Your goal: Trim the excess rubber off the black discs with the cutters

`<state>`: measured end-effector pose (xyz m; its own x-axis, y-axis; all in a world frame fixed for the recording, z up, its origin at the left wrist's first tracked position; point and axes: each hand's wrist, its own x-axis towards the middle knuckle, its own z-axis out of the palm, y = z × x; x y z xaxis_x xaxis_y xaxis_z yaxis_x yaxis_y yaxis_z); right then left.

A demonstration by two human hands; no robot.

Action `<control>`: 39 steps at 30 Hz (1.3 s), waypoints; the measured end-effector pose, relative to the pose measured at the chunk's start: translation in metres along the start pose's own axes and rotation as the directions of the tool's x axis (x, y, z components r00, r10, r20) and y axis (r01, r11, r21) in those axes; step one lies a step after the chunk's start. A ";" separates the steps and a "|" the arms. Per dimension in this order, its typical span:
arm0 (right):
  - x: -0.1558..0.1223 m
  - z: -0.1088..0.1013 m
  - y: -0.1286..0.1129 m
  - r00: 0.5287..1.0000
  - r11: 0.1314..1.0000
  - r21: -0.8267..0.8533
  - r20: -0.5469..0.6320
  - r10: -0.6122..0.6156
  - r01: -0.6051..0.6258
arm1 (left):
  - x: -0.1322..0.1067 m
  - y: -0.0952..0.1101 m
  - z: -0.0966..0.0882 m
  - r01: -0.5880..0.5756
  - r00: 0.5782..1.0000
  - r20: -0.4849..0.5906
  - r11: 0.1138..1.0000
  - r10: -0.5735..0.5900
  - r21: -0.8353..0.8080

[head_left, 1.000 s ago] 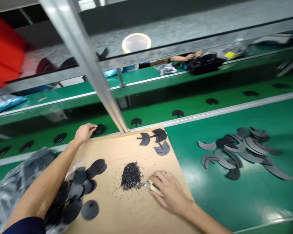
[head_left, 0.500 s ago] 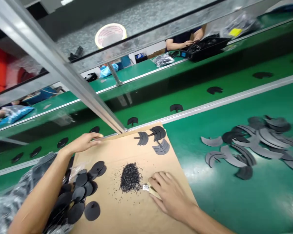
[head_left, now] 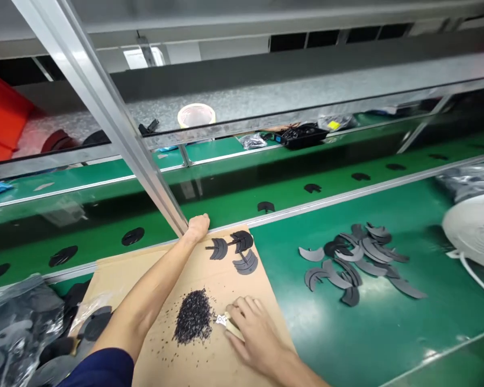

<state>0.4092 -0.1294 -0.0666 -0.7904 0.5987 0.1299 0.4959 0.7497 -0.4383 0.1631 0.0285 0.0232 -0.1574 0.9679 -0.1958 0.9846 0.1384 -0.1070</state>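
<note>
My left hand [head_left: 199,226] reaches past the cardboard's far edge, at the foot of the metal post beside the green belt. Its fingers are curled; whatever they hold, if anything, is hidden. My right hand [head_left: 252,330] rests on the cardboard, closed around small nippers [head_left: 230,323] with cream handles, their metal head pointing left. Just left of the nippers lies a heap of black plastic bits [head_left: 193,316]. Beyond it, near the cardboard's far corner, several black fan-shaped parts [head_left: 245,262] with stems lie together.
The cardboard sheet [head_left: 266,306] covers the bench. Dark curved pieces [head_left: 371,260] are piled to the right, beside a white round object [head_left: 474,228]. At left are a plastic bag [head_left: 20,328] and black discs [head_left: 97,325]. Black parts [head_left: 266,207] lie along the belt. A metal post [head_left: 116,118] stands ahead.
My left hand has moved forward and right, from above the cardboard to its far edge, and its fingers have curled. My right hand keeps the nippers beside the heap. The view has shifted.
</note>
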 end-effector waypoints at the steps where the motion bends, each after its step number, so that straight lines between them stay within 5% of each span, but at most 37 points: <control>1: 0.000 0.002 0.001 0.999 1.000 -0.004 -0.035 0.021 -0.022 | 0.001 -0.001 -0.002 0.000 1.000 -0.027 1.000 0.000 -0.010; 6: 0.002 0.004 0.007 0.981 1.000 -0.002 -0.194 0.007 -0.008 | -0.024 -0.009 -0.006 -0.076 0.977 -0.206 0.994 0.059 -0.075; 11: 0.012 0.002 0.018 0.962 0.994 -0.109 -0.267 -0.061 0.033 | -0.102 -0.041 0.008 -0.251 0.933 -0.311 0.947 0.181 -0.202; 15: 0.025 0.001 0.026 0.952 0.969 -0.230 -0.264 -0.155 0.094 | -0.192 -0.068 0.030 -0.467 0.868 -0.397 0.760 0.298 -0.452; 18: 0.033 -0.004 0.016 0.947 0.967 -0.176 -0.233 -0.222 0.183 | -0.246 -0.070 0.048 -0.449 0.893 -0.353 0.630 0.281 -0.634; 21: 0.039 -0.013 -0.016 0.961 0.957 0.114 -0.103 -0.257 0.268 | -0.276 -0.063 0.062 -0.363 0.931 -0.280 0.507 0.235 -0.781; 23: 0.044 -0.018 -0.041 0.960 0.901 0.348 0.013 -0.281 0.259 | -0.282 -0.062 0.068 -0.326 0.938 -0.232 0.432 0.256 -0.841; 25: 0.049 -0.021 -0.061 0.963 0.852 0.491 0.087 -0.255 0.181 | -0.278 -0.071 0.071 -0.294 0.947 -0.194 0.445 0.256 -0.846; 27: 0.054 -0.023 -0.072 0.983 0.832 0.551 0.113 -0.143 0.058 | -0.266 -0.090 0.073 -0.180 0.984 -0.138 0.617 0.115 -0.766; 29: 0.057 -0.025 -0.077 0.993 0.800 0.596 0.118 -0.005 -0.067 | -0.249 -0.114 0.075 0.056 0.987 -0.088 0.808 -0.132 -0.586; 32: 0.058 -0.026 -0.077 0.986 0.731 0.663 0.133 0.097 -0.161 | -0.224 -0.145 0.079 0.264 0.950 -0.043 0.867 -0.310 -0.422; 36: 0.057 -0.028 -0.073 0.983 0.718 0.672 0.122 0.135 -0.181 | -0.217 -0.154 0.082 0.233 0.954 -0.066 0.865 -0.291 -0.445; 39: 0.058 -0.027 -0.074 0.981 0.671 0.716 0.122 0.148 -0.190 | -0.234 -0.135 0.080 0.044 0.967 -0.184 0.830 -0.174 -0.556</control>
<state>0.3364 -0.1418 -0.0024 -0.7461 0.6642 -0.0460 0.2258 0.1874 -0.9560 0.0613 -0.2334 0.0056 -0.3096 0.9508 0.0085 0.8528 0.2737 0.4449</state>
